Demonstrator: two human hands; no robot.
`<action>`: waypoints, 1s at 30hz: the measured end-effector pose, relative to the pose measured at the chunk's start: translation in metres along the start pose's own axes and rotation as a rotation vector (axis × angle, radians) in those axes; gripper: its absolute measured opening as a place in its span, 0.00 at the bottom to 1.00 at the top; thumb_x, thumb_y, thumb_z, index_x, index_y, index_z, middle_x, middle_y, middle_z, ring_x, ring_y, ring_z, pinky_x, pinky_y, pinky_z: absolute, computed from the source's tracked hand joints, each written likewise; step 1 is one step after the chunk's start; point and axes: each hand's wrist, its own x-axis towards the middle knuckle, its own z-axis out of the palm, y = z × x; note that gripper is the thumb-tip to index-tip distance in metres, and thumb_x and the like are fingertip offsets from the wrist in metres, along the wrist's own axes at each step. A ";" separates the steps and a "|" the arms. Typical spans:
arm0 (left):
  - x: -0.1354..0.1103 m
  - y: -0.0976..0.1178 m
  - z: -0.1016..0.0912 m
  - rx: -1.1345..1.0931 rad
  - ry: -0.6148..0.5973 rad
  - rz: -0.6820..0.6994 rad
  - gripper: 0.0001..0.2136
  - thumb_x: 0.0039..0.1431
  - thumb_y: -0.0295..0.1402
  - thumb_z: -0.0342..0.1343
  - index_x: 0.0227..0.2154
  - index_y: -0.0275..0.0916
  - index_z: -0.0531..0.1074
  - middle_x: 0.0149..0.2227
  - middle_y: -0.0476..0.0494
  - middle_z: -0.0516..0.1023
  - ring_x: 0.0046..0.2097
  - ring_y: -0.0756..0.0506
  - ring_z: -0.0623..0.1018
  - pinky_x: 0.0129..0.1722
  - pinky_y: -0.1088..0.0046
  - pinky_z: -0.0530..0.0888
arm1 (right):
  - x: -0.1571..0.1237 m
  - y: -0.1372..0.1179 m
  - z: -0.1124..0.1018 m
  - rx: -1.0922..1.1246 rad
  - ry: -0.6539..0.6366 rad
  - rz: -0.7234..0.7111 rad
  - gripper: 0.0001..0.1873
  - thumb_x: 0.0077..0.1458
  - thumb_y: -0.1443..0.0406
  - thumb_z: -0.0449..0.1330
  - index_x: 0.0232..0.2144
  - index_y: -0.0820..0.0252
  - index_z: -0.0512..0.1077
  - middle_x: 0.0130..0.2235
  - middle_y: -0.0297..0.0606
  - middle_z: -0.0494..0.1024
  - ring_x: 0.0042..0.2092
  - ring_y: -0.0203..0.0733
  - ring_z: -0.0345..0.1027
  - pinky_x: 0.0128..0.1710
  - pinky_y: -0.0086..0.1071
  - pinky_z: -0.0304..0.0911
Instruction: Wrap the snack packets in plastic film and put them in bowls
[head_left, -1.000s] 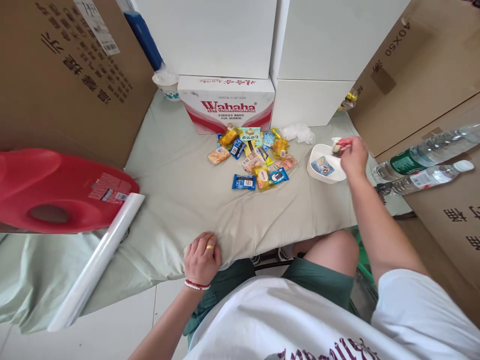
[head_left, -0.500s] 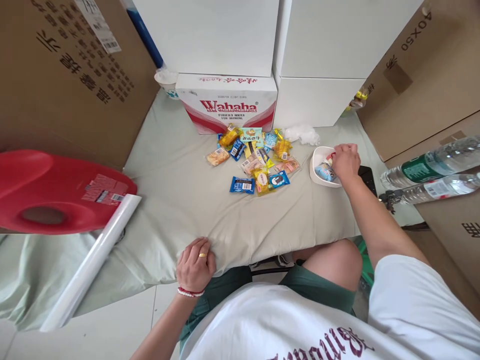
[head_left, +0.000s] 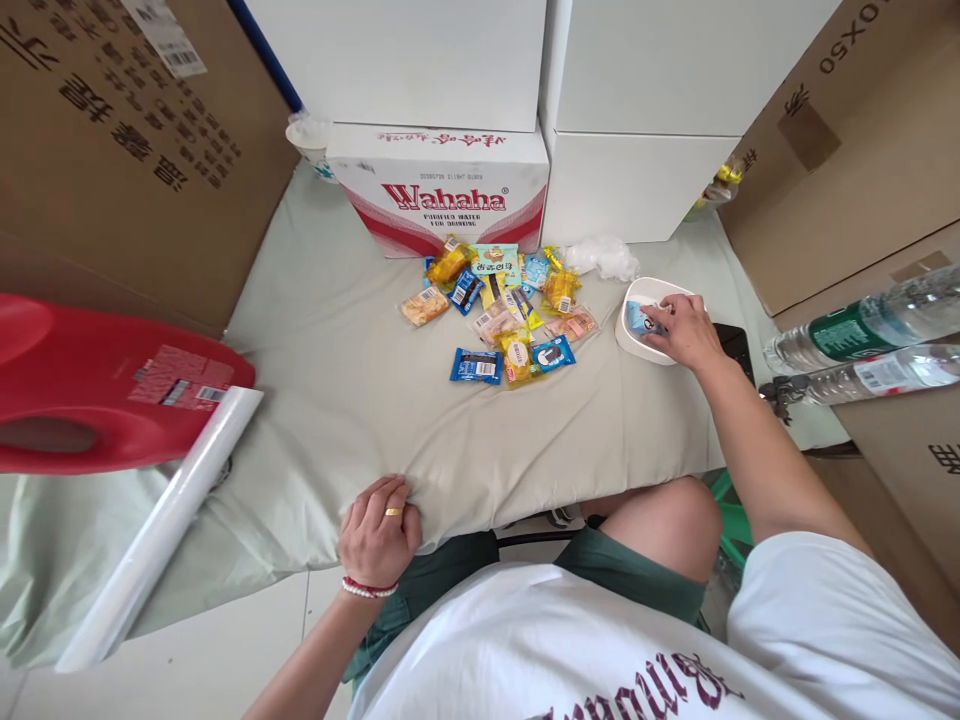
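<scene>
Blue packet in white container

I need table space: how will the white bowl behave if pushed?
The white bowl likely keeps its shape, since it looks smooth and rigid. Being low and broad, it would probably slide before tipping, though the wrinkled cloth might catch it.

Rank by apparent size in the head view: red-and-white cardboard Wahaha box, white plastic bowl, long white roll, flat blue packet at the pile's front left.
Largest to smallest:
Red-and-white cardboard Wahaha box
Long white roll, nearer the camera
White plastic bowl, partly hidden
Flat blue packet
</scene>
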 end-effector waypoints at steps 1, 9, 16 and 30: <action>0.001 0.000 0.000 0.002 0.001 0.001 0.13 0.57 0.24 0.56 0.44 0.44 0.73 0.44 0.42 0.83 0.49 0.39 0.81 0.49 0.61 0.75 | 0.002 -0.003 0.001 -0.005 0.025 0.064 0.29 0.60 0.54 0.64 0.63 0.52 0.74 0.59 0.50 0.69 0.59 0.59 0.58 0.59 0.49 0.61; 0.005 0.001 -0.002 0.034 0.022 0.049 0.12 0.57 0.22 0.57 0.43 0.42 0.73 0.42 0.41 0.83 0.48 0.38 0.81 0.47 0.62 0.75 | 0.025 0.001 0.020 0.050 -0.034 0.267 0.38 0.60 0.56 0.63 0.70 0.61 0.63 0.57 0.57 0.70 0.56 0.59 0.66 0.62 0.52 0.58; 0.008 0.002 -0.002 0.039 0.056 0.076 0.12 0.56 0.20 0.58 0.42 0.40 0.73 0.42 0.40 0.83 0.47 0.38 0.81 0.46 0.63 0.75 | 0.021 -0.005 0.019 0.064 0.023 0.254 0.36 0.62 0.59 0.57 0.70 0.65 0.62 0.60 0.60 0.69 0.59 0.64 0.63 0.60 0.54 0.59; 0.005 -0.001 -0.002 0.043 0.034 0.111 0.11 0.58 0.22 0.57 0.43 0.39 0.73 0.42 0.38 0.83 0.47 0.37 0.81 0.47 0.62 0.75 | 0.107 -0.053 -0.014 0.089 0.170 0.188 0.19 0.66 0.59 0.54 0.52 0.61 0.78 0.53 0.53 0.74 0.53 0.57 0.64 0.50 0.47 0.65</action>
